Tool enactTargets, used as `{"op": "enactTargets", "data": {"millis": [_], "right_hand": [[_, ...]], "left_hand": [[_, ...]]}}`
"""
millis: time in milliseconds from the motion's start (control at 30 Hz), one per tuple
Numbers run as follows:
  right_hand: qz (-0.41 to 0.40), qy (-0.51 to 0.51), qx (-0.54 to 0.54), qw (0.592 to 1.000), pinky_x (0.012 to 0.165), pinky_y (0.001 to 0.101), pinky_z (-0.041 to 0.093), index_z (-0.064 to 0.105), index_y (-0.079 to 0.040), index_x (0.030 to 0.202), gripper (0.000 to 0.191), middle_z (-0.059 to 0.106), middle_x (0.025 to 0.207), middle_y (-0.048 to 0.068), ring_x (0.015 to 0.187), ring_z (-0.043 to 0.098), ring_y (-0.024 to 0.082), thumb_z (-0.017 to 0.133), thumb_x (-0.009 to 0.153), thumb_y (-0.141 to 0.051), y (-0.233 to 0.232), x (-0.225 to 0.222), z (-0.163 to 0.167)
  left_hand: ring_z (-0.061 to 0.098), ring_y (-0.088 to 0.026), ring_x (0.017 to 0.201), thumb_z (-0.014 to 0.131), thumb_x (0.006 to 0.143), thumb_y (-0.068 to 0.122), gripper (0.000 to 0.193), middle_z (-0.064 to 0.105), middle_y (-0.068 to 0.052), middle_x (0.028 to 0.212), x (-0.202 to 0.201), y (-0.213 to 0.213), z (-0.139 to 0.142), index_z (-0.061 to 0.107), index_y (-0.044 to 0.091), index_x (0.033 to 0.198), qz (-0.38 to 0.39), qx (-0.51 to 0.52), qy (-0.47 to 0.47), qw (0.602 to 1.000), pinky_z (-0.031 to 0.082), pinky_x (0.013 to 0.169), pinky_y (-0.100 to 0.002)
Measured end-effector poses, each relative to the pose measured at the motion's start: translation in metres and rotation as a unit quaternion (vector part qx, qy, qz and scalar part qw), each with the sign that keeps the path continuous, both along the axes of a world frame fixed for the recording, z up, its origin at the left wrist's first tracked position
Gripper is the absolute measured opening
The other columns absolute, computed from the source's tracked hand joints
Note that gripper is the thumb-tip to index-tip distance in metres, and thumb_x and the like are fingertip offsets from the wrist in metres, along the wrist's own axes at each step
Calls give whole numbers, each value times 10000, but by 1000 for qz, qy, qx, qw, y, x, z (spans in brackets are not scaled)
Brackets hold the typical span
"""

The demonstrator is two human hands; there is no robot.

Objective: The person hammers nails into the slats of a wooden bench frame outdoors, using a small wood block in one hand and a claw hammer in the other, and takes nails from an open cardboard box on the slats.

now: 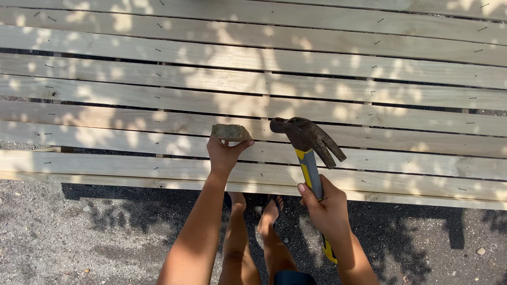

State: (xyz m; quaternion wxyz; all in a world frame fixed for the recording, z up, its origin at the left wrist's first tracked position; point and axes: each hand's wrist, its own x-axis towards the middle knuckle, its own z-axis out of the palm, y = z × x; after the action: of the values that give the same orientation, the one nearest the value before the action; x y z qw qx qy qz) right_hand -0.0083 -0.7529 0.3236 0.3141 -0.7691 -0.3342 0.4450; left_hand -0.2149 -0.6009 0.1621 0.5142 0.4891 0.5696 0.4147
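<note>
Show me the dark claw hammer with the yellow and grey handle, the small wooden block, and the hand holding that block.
Dark claw hammer (306,134), head view: on its metal head.
Small wooden block (230,132), head view: middle of its face.
Left hand (224,154), head view: on the palm under the block.

**Pale Slats, Gravel and Leaf Shadow**

A panel of pale wooden slats (253,79) filled the upper two-thirds of the view, its long boards running from 9 o'clock to 3 o'clock with narrow dark gaps between them. Small nails (157,51) dotted the boards in loose rows. Dappled leaf shadow and bright sun patches lay across the wood. Below the panel's near edge, from 8 o'clock round to 4 o'clock, grey gravel ground (63,237) showed, darkened by a band of shade just under the boards. A pale pebble (480,251) lay on the gravel at 4 o'clock, well apart from the slats.
</note>
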Motion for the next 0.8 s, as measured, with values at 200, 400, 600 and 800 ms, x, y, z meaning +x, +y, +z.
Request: {"op": "enactTargets", "data": {"millis": [200,400,600,800], "right_hand": [[155,-81,8,984,468,374,528,612,-37,1262,409,712,642,110,486,690,230,631,936,-282,11,-33,71],[214,-105,-40,970,521,407,560,611,-51,1047,330,697,638,127,567,722,306,595,989,-376,23,-60,82],[249,-120,123,953,499,429,548,583,-12,1075,358,695,664,124,571,715,346,605,972,-354,15,-57,94],[228,-108,-65,965,520,434,549,598,-43,999,372,673,640,142,585,709,351,597,995,-415,28,-55,80]], "left_hand": [[629,-157,751,924,737,130,296,732,-22,845,-16,0,19,693,67,911,-86,-6,172,981,549,687,-313],[724,-256,783,701,887,172,171,733,-86,883,-21,-1,8,689,12,944,-26,7,-59,998,594,743,-376],[738,-340,861,582,932,161,180,706,-185,950,-24,-6,-5,672,12,977,32,-182,-475,860,640,768,-446],[698,-218,863,679,891,46,146,711,-101,930,-20,-6,-2,686,-26,1018,-20,-34,-91,995,620,773,-377]]}}
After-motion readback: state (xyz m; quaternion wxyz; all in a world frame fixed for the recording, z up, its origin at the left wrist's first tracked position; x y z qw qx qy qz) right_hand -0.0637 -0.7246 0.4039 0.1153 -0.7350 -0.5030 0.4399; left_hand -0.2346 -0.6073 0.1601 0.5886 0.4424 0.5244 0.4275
